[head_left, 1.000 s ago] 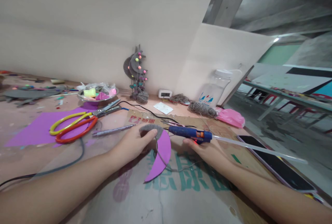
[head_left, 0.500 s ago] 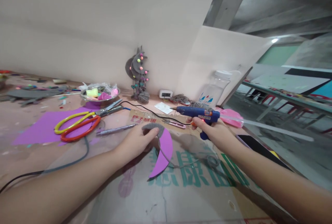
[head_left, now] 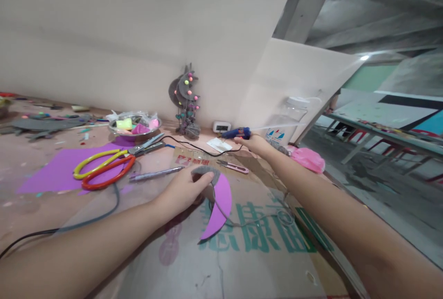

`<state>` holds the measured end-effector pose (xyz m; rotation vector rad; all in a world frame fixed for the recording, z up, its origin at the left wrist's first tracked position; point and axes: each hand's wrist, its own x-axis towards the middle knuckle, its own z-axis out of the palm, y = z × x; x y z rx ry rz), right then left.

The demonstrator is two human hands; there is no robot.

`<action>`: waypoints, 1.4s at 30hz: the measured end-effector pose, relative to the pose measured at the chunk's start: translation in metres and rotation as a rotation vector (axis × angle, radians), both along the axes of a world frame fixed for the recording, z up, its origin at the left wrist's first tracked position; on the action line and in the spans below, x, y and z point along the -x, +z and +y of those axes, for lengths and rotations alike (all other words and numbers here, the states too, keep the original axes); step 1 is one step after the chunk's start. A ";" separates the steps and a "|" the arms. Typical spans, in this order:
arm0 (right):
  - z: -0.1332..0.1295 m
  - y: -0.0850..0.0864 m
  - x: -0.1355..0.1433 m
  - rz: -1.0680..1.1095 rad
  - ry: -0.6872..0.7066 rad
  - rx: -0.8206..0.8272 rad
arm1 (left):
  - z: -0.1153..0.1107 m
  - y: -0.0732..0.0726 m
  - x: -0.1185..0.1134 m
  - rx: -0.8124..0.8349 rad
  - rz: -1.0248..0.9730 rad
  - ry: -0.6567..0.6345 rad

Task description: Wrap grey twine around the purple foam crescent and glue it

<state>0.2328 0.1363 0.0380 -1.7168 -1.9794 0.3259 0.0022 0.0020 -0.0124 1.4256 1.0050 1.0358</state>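
Left fingers (head_left: 206,178) pinched nearly closed on a purple crescent (head_left: 224,195), right fingers (head_left: 238,140) curled round a blue glue gun (head_left: 243,132).
From my remote seat I see scissors (head_left: 130,159), a pen (head_left: 157,173), then the crescent over printed cardboard (head_left: 261,176), its upper end wrapped in gray yarn (head_left: 210,169); beyond, the gun's nozzle reaches a white card (head_left: 218,145).

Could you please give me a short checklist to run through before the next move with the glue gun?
1. Purple crescent held by the left grip at its grey yarn-wrapped end: ok.
2. Blue glue gun held in the right grip: ok.
3. Nozzle touching the white card: cannot tell; it is at the card, contact unclear.
4. Loose yarn off the purple face: not ok; it crosses it.
5. Scissors apart from both grips: ok.
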 end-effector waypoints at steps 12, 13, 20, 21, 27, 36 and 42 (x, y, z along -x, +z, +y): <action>0.022 -0.028 -0.019 -0.079 0.064 0.101 | 0.001 -0.001 0.000 0.030 0.011 -0.015; 0.019 -0.025 -0.021 -0.094 0.076 0.094 | 0.001 0.000 0.000 0.030 0.011 -0.018; -0.026 -0.002 -0.034 -0.222 0.081 -0.058 | 0.000 0.003 -0.001 0.046 -0.004 -0.011; -0.037 0.000 -0.033 -0.228 0.083 -0.082 | 0.000 0.003 -0.001 0.045 -0.019 -0.003; -0.118 -0.002 -0.002 0.105 0.265 0.132 | 0.001 -0.001 -0.001 0.068 -0.142 -0.033; -0.181 -0.003 0.036 0.516 0.371 0.646 | 0.000 0.000 -0.001 0.055 -0.171 -0.020; -0.172 0.007 0.045 0.536 0.397 0.534 | -0.001 0.000 0.000 0.004 -0.072 -0.005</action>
